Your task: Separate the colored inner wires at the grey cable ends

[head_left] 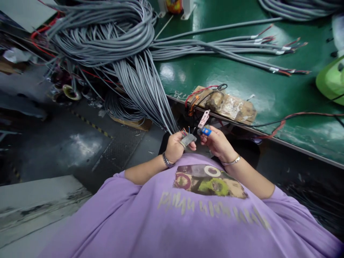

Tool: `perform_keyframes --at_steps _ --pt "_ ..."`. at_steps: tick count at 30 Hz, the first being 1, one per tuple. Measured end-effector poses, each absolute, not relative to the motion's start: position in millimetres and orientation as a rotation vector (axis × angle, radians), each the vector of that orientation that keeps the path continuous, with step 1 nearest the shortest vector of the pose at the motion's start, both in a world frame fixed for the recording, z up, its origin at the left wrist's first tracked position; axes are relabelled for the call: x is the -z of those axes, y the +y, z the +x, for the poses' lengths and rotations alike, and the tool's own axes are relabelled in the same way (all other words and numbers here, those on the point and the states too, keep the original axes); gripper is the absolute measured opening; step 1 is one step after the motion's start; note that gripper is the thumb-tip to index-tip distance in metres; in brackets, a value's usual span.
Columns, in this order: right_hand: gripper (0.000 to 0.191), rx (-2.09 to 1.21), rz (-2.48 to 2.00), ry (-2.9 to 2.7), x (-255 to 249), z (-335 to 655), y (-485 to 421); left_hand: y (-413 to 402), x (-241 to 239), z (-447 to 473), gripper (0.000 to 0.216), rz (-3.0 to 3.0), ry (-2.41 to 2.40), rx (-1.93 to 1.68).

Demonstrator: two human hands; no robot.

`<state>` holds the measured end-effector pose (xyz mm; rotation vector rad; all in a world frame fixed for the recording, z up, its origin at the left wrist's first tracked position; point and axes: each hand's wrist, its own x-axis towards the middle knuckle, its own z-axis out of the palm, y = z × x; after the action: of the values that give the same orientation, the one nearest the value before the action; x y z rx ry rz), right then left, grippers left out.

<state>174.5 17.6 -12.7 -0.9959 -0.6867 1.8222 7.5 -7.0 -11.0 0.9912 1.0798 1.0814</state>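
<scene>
In front of my chest, just off the bench edge, my left hand [176, 146] is closed around the end of a grey cable. Thin coloured wires [185, 132] stick up from that end, and a grey wrap [188, 139] covers my thumb. My right hand [217, 142] is a short way to the right, its wrapped fingertips pinched together, with blue tape [206, 131] around one finger. What the pinch holds is too small to make out. A pink perforated strip [204, 119] rises just above those fingertips; I cannot tell whether they touch it.
A large coil of grey cable [107, 43] hangs over the green bench [236, 71]. Stripped cable ends [279, 50] lie across it. A wooden block [236, 109] with a lump and clipped leads sits at the front edge. A green object [330, 80] stands at the right.
</scene>
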Motion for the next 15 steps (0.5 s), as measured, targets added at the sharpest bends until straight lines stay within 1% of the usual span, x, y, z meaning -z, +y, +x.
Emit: perform_keyframes --at_steps 2,4,9,15 --pt "0.041 -1.841 -0.984 -0.740 10.0 172.4 17.5 -6.7 8.1 9.1 0.040 1.013 1.082 -1.057" --pt "0.041 -1.828 -0.974 -0.801 8.1 169.3 17.5 -6.4 3.0 10.8 0.043 1.037 1.093 -1.021" --pt "0.030 -1.742 -0.985 -0.801 8.1 165.9 15.9 -6.1 -5.3 12.9 0.045 1.055 1.132 -0.992" --pt "0.017 -1.689 -1.012 -0.696 10.0 164.4 8.4 -3.9 6.1 12.5 0.039 0.994 1.184 -1.096"
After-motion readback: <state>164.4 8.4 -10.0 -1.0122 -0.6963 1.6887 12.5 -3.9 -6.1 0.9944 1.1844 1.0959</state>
